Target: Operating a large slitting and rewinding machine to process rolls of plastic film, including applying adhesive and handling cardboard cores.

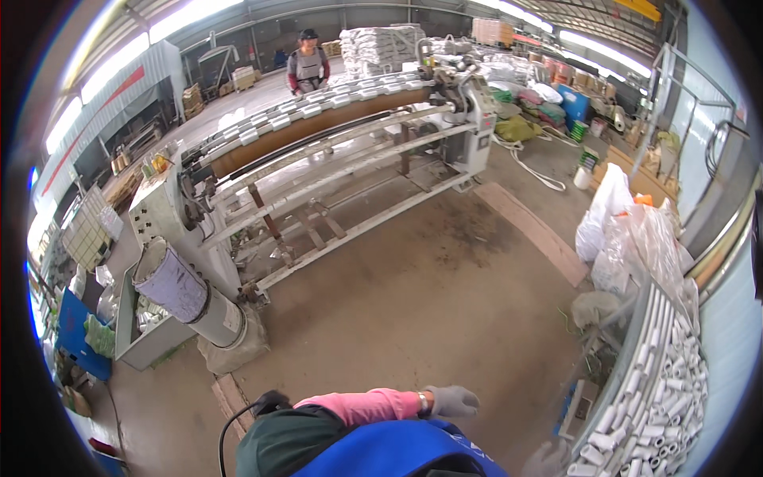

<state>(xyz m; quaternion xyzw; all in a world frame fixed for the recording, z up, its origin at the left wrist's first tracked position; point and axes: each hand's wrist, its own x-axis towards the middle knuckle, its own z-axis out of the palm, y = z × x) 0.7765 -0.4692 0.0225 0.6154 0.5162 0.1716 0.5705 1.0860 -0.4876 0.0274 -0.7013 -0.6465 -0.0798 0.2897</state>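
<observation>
My left hand (453,401), in a grey glove with a band at the wrist, reaches across low in front of me. Its fingers point to the right and look stretched out, with nothing seen in them. A pink sleeve covers that forearm. At the lower edge, beside the bin (636,310) of white tubes (671,405), a blurred grey shape looks like my gloved right hand (547,459); its fingers cannot be made out. The tubes are short and hollow, heaped in the bin, with longer ones along its near side.
Ahead stands a long roller machine (318,143), with a person (308,63) behind it. A grey-white cylinder (191,294) leans at its left end. White plastic bags (620,230) sit behind the bin. A flat strip (536,230) lies on the floor; a black cable (226,429) hangs beside me.
</observation>
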